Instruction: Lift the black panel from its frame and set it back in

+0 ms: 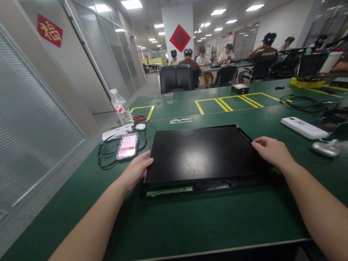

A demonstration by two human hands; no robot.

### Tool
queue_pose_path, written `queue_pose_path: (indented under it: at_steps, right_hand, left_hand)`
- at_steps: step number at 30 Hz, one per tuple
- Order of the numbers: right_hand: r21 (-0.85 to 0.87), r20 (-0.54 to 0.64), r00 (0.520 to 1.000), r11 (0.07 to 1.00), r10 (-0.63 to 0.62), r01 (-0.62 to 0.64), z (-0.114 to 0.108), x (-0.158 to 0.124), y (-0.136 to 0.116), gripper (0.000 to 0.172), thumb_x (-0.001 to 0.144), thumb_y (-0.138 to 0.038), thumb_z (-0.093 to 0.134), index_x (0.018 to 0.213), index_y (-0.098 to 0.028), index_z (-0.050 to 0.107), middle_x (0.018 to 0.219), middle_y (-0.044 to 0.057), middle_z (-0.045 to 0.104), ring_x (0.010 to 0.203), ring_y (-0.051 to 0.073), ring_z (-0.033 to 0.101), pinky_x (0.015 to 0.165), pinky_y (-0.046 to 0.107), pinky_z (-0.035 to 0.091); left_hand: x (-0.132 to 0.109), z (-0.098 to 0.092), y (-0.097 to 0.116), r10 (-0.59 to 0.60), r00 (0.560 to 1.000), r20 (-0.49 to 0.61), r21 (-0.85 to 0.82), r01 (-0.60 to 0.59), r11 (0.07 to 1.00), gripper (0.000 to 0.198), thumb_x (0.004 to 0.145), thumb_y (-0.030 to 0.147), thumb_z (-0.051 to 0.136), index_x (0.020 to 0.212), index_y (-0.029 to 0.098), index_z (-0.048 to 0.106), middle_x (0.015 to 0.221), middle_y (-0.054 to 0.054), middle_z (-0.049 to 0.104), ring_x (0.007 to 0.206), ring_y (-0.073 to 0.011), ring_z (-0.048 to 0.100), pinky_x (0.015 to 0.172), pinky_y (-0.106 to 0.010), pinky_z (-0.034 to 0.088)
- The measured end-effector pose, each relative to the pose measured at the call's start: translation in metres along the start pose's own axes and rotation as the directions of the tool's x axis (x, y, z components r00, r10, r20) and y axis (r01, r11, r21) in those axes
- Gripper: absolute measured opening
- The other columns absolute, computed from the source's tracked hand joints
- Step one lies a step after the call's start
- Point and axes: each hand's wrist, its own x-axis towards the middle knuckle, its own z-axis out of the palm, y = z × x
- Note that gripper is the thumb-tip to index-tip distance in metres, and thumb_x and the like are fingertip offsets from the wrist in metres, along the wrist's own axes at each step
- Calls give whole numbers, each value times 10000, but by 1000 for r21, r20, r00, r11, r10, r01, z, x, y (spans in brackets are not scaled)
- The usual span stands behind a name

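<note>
A flat black screen panel (193, 145) lies over a black frame (229, 183) on the green table (190, 226). The panel sits slightly askew, so the frame shows along its near and right edges. At the near left of the frame a narrow green circuit board (169, 191) is visible. My left hand (138, 170) grips the panel's left edge, thumb on top, with the fingers underneath partly hidden. At the right side my right hand (272, 151) has its fingers pinched at the edge; whether they hold panel, frame or both I cannot tell.
Left of the panel are a phone (127, 146), a water bottle (121, 107), red-handled scissors (139, 118) and a looping cable. A white power bank (304, 127) and a silver mouse (325, 149) lie to the right. Small metal strips (181, 120) and a plastic cup (169, 98) stand beyond.
</note>
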Motion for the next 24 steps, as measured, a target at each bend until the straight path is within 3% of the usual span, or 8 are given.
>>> queue_pose_path:
  at_steps: [8, 17, 20, 24]
  right_hand:
    - [-23, 21, 1000, 1000, 16, -16, -2, 0, -2, 334, 876, -411, 544, 989, -221, 795, 985, 82, 784, 876, 255, 703, 722, 331, 489]
    - [-24, -1, 1000, 1000, 15, -15, 0, 1, 0, 312, 856, -407, 558, 958, -228, 792, 940, 75, 786, 856, 251, 706, 724, 326, 496]
    - [-7, 3, 1000, 1000, 29, -29, -1, 1, -1, 304, 850, -407, 561, 941, -231, 791, 949, 73, 787, 861, 250, 706, 722, 324, 496]
    - [-4, 14, 999, 999, 41, -41, -1, 2, 0, 319, 856, -415, 551, 956, -228, 788, 973, 73, 786, 890, 256, 705, 732, 330, 492]
  left_hand:
    - [-3, 7, 3, -3, 997, -83, 59, 8, 998, 632, 815, 34, 674, 1421, 172, 554, 956, -74, 805, 632, -184, 745, 555, -253, 584]
    - [-3, 5, 3, 36, 991, -127, 109, -23, 994, 477, 800, 72, 719, 1250, 187, 607, 734, 4, 730, 526, -156, 679, 444, -204, 483]
    - [-1, 3, 1, 59, 990, -125, 82, -49, 995, 508, 785, 82, 739, 1267, 182, 618, 854, -40, 773, 636, -182, 728, 550, -247, 561]
    - [1, 2, -1, 141, 983, -114, 95, -131, 987, 495, 759, 123, 773, 1240, 163, 660, 1103, -112, 788, 959, -243, 760, 822, -318, 605]
